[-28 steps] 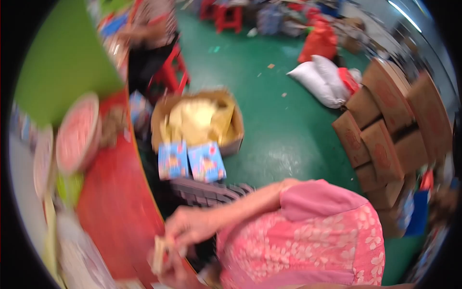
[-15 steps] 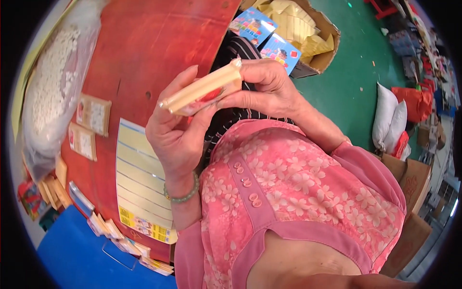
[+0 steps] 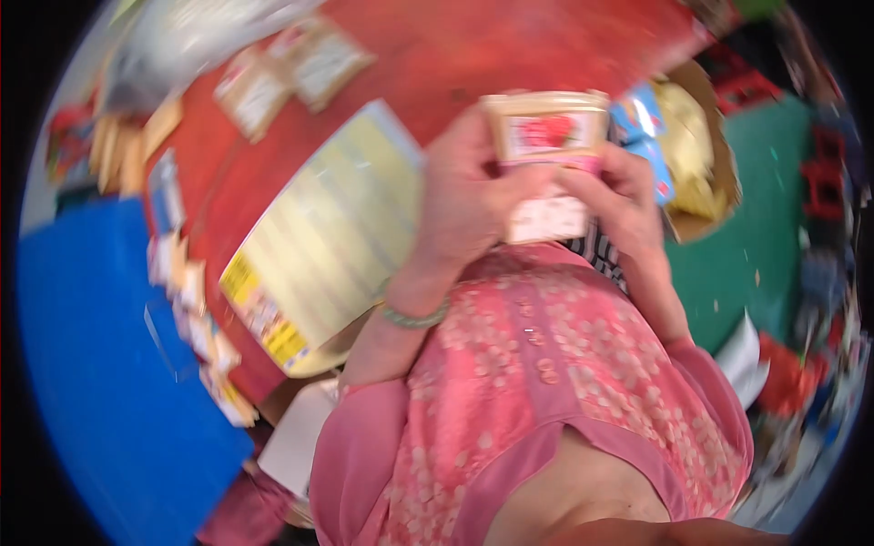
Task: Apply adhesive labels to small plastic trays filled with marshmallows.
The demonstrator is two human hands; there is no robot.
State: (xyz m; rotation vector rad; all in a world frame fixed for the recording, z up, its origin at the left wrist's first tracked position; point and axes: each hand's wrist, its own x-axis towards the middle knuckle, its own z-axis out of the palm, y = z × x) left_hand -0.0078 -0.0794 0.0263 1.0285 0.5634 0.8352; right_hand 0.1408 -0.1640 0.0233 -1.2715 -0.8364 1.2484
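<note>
Both my hands hold a small flat wooden-framed package (image 3: 546,214) upright in front of my chest. It has a red picture in its upper part and a white, dotted panel below; clear wrap showed on it in the earlier view. My left hand (image 3: 464,196), below which a green bead bracelet (image 3: 416,314) sits on the wrist, closes on its left side. My right hand (image 3: 624,196) grips the right side. Both thumbs lie across the package's front, and the other fingers are mostly hidden behind it. Motion blurs the details.
Two similar packages (image 3: 330,62) lie on the red table (image 3: 410,55) near a clear bag (image 3: 196,36). A yellow ruled sheet (image 3: 337,209) lies nearer. Left is a blue surface (image 3: 82,364) beside several wooden pieces. A carton (image 3: 726,196) of yellow paper stands right, on the green floor (image 3: 756,264).
The view has swung round, and the package has turned from edge-on to face me. My hands now hold it lower and further right in the picture, and both still grip it.
</note>
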